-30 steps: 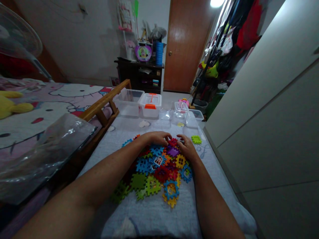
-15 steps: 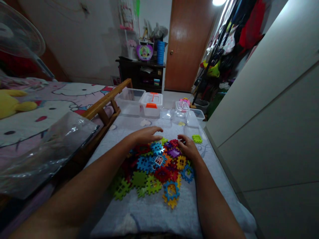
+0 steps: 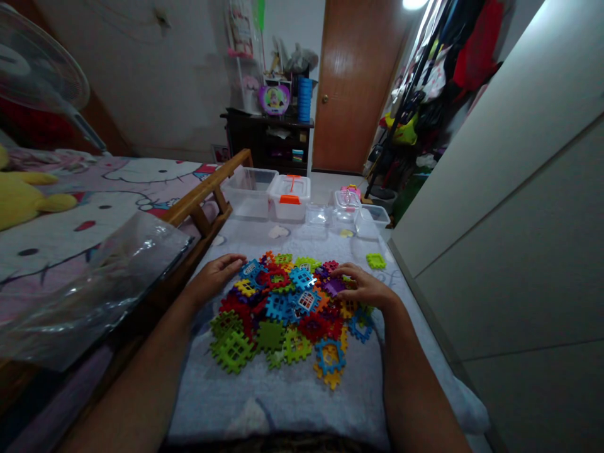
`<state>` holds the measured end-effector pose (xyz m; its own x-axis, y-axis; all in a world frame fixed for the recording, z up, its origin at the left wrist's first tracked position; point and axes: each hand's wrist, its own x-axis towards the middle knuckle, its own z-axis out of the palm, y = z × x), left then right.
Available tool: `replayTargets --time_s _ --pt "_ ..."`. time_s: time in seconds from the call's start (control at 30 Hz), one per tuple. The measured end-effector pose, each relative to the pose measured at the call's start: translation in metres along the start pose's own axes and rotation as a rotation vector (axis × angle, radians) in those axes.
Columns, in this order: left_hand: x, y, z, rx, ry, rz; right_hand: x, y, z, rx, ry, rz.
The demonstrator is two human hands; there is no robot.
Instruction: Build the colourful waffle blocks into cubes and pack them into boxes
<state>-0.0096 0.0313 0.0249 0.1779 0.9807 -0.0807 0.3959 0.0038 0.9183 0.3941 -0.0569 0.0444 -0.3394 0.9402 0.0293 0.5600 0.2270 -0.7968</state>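
Note:
A heap of plastic interlocking building tiles (image 3: pixel 278 306) in blue, red, green, yellow, orange and purple lies spread on a pale blue cloth. At the heap's far left edge is my left hand (image 3: pixel 214 279), fingers stretched out, their tips beside a blue window tile (image 3: pixel 253 270). My right hand (image 3: pixel 367 287) rests over the right side, thumb and fingers apart, around a purple tile (image 3: pixel 334 287); no grip on it shows. Green tiles (image 3: pixel 233 351) lie at the near left. A blue frame tile (image 3: pixel 329 356) overlaps yellow ones at the near right.
Clear plastic boxes, one an orange-handled lidded box (image 3: pixel 289 199), stand at the cloth's far end. A single green tile (image 3: pixel 376 260) lies apart at right. A wooden rail (image 3: pixel 207 189) and plastic bag (image 3: pixel 108 283) border the left; a pale cabinet (image 3: pixel 509 207) borders the right.
My left hand has moved left, from above the far middle of the heap to its left edge, uncovering tiles there. My right hand has shifted slightly, over the purple tile.

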Motion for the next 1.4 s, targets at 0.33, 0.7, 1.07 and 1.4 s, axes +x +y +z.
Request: replayTargets --time_s 0.33,0.7,1.07,1.4 --pt "-0.009 -0.006 0.013 -0.097 0.053 0.016 -0.001 0.005 0.001 0.009 -0.015 -0.005" --pt "-0.006 -0.012 0.011 -0.119 0.030 0.018 0.008 0.011 0.003 0.240 0.509 0.155" --pt "-0.007 -0.008 0.010 -0.098 0.029 0.010 0.017 0.053 0.009 -0.008 0.806 0.375" --pt "-0.003 -0.019 0.007 -0.087 0.009 0.026 0.015 0.052 0.012 -0.640 0.584 0.376"
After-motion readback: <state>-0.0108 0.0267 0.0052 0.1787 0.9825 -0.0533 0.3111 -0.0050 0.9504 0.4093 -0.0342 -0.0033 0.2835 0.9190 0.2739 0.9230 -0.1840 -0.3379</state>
